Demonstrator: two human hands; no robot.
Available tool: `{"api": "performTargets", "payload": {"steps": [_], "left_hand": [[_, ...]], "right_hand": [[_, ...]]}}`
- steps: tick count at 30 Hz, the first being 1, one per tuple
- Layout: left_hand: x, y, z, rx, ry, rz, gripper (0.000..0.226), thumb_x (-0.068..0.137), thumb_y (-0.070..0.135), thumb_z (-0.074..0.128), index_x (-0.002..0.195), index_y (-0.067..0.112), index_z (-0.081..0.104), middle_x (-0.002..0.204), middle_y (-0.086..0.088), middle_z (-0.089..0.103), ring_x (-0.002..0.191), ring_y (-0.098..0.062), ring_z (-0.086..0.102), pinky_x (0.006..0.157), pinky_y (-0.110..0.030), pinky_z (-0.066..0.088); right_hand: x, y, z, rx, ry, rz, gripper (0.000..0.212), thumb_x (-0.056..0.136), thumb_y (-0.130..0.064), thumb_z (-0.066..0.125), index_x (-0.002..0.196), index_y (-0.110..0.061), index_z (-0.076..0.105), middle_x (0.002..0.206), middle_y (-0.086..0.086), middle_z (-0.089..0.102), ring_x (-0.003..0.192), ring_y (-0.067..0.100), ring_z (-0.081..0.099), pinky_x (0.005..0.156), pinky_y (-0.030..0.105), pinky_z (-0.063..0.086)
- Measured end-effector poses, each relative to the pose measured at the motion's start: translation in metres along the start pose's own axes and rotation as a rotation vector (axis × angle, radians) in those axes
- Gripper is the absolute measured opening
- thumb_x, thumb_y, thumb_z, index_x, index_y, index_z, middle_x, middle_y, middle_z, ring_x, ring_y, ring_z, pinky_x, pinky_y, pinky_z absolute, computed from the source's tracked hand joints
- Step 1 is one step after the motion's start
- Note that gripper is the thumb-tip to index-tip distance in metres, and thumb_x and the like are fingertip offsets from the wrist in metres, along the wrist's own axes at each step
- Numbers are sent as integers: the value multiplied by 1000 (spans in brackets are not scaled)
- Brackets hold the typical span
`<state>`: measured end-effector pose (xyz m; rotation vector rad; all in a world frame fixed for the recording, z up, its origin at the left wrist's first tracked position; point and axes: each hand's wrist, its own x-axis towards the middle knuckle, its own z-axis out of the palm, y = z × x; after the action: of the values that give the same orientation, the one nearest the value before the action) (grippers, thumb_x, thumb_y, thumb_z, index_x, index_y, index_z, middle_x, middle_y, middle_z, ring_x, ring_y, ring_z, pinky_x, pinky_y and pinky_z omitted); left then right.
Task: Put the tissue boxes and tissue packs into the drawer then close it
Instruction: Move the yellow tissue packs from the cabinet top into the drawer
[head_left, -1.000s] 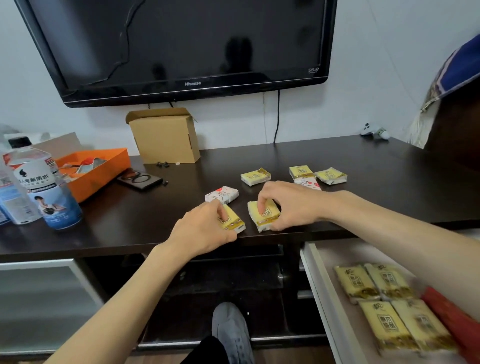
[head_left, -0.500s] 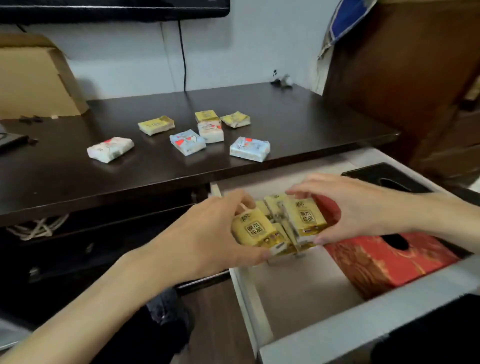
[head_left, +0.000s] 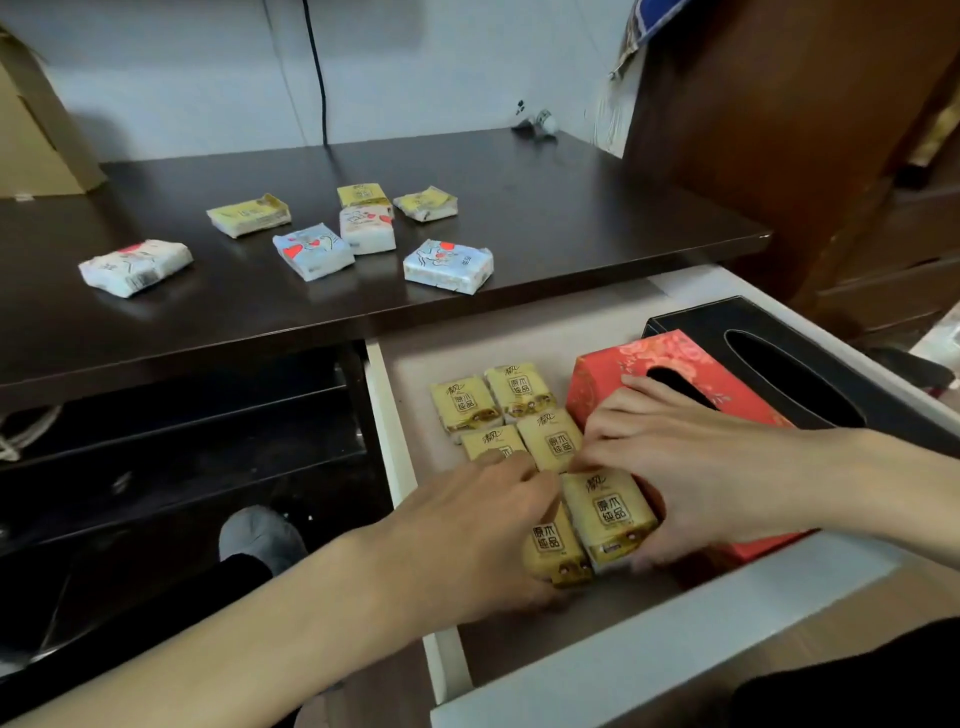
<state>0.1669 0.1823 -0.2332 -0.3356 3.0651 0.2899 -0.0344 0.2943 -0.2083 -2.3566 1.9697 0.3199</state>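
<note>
The white drawer (head_left: 649, 629) stands pulled open at the lower right. Inside it lie a red tissue box (head_left: 613, 374), a black tissue box (head_left: 810, 358) and several yellow tissue packs (head_left: 465, 405). My left hand (head_left: 467, 530) grips one yellow pack (head_left: 553, 551) low in the drawer. My right hand (head_left: 691, 462) holds another yellow pack (head_left: 608, 512) right beside it, against the red box. On the dark tabletop (head_left: 597, 218) several more packs lie loose: a white one (head_left: 135, 267), blue ones (head_left: 448, 265), yellow ones (head_left: 249, 214).
A cardboard box (head_left: 36, 135) stands at the far left of the tabletop. A black cable (head_left: 317, 73) hangs down the wall. A brown wooden cabinet (head_left: 810, 130) rises at the right. Dark open shelves (head_left: 182, 415) sit under the tabletop, left of the drawer.
Both hands carried the two yellow packs from the tabletop edge over to the open drawer and lowered them to its floor beside the red box.
</note>
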Motion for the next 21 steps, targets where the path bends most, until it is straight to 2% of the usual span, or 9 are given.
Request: {"api": "performTargets", "payload": {"steps": [3,5,8,14,21], "left_hand": [[0,0,4,26,-18,20,64,74,69,66,118,27,47,118,7,48,106,-14,44,73,-28,37],[0,0,5,39,-14,23,61,73,70,64,114,27,48,114,8,48,104,-12,43,70,-28,31],[0,-2,5,38,-7,17,54,77,64,64,112,26,49,113,8,48,104,-12,44,69,-28,33],[1,0,8,49,9,11,53,77,63,65,110,25,48,111,7,48,101,-12,42,69,-28,32],[5,5,12,114,21,12,65,77,70,61,119,23,48,115,4,47,103,-14,40,71,-28,34]], "right_hand": [[7,-1,0,-14,-56,36,90,67,-85,61,140,-35,52,129,-18,45,125,7,28,119,38,2],[8,-1,1,-6,-75,44,87,68,-85,62,139,-36,53,125,-19,45,122,6,28,122,38,-2],[7,-1,0,-9,-88,57,72,77,-75,65,137,-35,57,119,-18,50,122,7,33,124,40,-7],[9,-8,4,-86,-101,83,58,81,-66,70,127,-32,62,113,-15,56,118,11,42,125,50,-2],[11,-11,5,-133,-56,99,61,78,-67,71,126,-32,61,113,-15,55,119,13,45,125,48,5]]}}
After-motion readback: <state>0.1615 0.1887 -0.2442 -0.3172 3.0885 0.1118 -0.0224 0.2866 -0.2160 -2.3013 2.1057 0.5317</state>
